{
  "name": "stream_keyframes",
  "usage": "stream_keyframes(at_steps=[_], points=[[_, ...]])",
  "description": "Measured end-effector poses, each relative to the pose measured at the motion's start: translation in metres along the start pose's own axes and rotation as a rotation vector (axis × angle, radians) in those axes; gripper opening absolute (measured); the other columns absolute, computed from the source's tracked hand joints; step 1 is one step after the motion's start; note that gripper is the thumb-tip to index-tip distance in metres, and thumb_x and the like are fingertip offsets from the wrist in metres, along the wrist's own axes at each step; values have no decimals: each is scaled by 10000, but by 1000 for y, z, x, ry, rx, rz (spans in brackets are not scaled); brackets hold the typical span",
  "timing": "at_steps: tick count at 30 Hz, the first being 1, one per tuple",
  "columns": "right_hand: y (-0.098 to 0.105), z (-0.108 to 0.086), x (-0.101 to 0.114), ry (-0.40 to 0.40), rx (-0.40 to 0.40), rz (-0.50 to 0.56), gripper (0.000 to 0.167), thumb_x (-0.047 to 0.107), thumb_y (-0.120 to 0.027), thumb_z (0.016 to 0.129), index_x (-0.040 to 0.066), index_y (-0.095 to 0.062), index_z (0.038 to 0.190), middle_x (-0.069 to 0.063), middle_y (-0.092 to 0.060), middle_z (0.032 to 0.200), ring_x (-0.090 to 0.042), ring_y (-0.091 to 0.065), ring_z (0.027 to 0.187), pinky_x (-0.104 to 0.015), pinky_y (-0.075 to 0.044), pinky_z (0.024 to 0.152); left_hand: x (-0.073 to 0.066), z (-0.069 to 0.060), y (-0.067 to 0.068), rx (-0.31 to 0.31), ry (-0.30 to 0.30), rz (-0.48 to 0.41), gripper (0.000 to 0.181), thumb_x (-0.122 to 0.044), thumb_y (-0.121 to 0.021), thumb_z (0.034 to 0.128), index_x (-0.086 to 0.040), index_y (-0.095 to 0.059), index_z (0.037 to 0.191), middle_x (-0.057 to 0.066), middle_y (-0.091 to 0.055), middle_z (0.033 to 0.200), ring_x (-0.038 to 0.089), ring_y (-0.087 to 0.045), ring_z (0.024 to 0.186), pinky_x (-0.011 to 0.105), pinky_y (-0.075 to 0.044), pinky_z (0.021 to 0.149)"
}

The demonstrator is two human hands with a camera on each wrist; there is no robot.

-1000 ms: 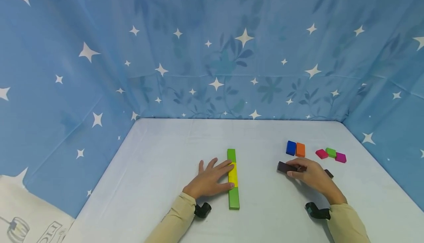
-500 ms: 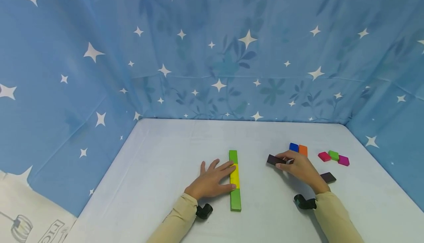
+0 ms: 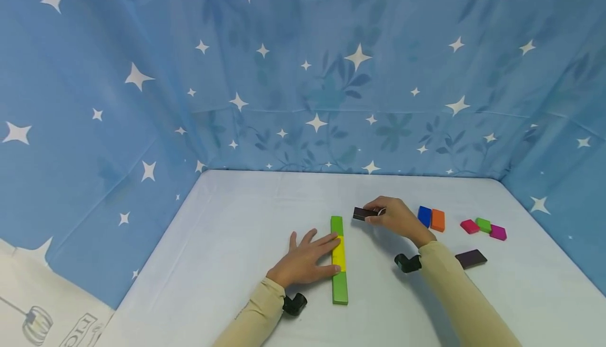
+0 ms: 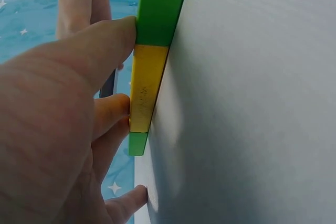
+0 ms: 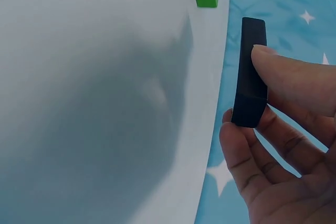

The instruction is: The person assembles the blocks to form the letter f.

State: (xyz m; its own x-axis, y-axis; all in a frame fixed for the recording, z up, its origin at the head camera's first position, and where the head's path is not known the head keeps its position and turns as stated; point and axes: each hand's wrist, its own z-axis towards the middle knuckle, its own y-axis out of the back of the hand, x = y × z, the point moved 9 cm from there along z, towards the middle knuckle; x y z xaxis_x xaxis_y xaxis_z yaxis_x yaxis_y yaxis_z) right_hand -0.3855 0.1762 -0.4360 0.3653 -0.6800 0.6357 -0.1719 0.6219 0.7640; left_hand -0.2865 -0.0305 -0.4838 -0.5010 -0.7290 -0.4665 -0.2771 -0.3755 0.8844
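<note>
A row made of a near green block [image 3: 340, 290], a yellow block [image 3: 339, 257] and a far green block [image 3: 336, 224] lies end to end on the white table. My left hand [image 3: 302, 264] rests on the row with fingers spread and fairly straight; thumb and fingertips touch around the yellow block. In the left wrist view the yellow block [image 4: 145, 87] sits flush between the green ones. My right hand [image 3: 400, 217] pinches a black block [image 3: 363, 214] between thumb and fingers, just right of the row's far end. The right wrist view shows this black block [image 5: 252, 72] held above the table.
A second black block [image 3: 471, 258] lies under and beside the right forearm. Blue [image 3: 424, 216] and orange [image 3: 437, 220] blocks stand side by side. Farther right are small red [image 3: 470, 226], green [image 3: 483, 225] and magenta [image 3: 498, 232] pieces. A blue star-patterned curtain [image 3: 284, 73] encloses the table.
My right hand has carried the black block left and away from me, toward the row's far end. The left hand stays on the row.
</note>
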Motion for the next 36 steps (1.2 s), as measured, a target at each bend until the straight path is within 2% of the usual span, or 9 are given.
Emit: stream_keyframes(at_steps=[9, 17, 23, 29, 36], points=[[-16, 27, 21, 51, 37, 4, 287, 104, -792, 966, -14, -776, 1228, -89, -735, 1082, -257, -652, 961, -487, -597, 918, 0, 0, 2, -1, 3, 4, 697, -580, -607, 1053, -261, -457, 1655, -112, -367, 1708, 387, -241, 1596, 789, -87, 1199], [-35, 45, 40, 77, 85, 1, 281, 81, -789, 962, -22, -778, 1224, -88, -747, 1092, -236, -664, 958, -453, -602, 915, 0, 1, 2, 6, 11, 13, 692, -577, -608, 1054, -268, -456, 1655, -115, -365, 1709, 387, -244, 1595, 788, -96, 1200], [-47, 54, 52, 103, 109, 9, 251, 83, -799, 965, -15, -789, 1196, -73, -752, 1063, -213, -669, 921, -428, -603, 880, -1, 0, 1, 17, 19, 14, 694, -584, -600, 1055, -272, -452, 1657, -120, -355, 1712, 384, -245, 1595, 780, -97, 1206], [-60, 60, 58, 117, 107, 25, 247, 93, -811, 961, -4, -791, 1187, -71, -754, 1083, -216, -684, 947, -432, -605, 901, -1, 0, 2, 12, 11, 16, 693, -589, -589, 1060, -274, -445, 1660, -123, -346, 1715, 383, -249, 1595, 779, -107, 1206], [-72, 62, 65, 127, 108, -29, 239, 90, -821, 954, -9, -788, 1168, -73, -756, 1078, -215, -670, 942, -449, -593, 939, -2, -2, 3, 10, -8, 20, 689, -574, -579, 1070, -265, -432, 1667, -118, -339, 1718, 388, -255, 1593, 762, -124, 1216]])
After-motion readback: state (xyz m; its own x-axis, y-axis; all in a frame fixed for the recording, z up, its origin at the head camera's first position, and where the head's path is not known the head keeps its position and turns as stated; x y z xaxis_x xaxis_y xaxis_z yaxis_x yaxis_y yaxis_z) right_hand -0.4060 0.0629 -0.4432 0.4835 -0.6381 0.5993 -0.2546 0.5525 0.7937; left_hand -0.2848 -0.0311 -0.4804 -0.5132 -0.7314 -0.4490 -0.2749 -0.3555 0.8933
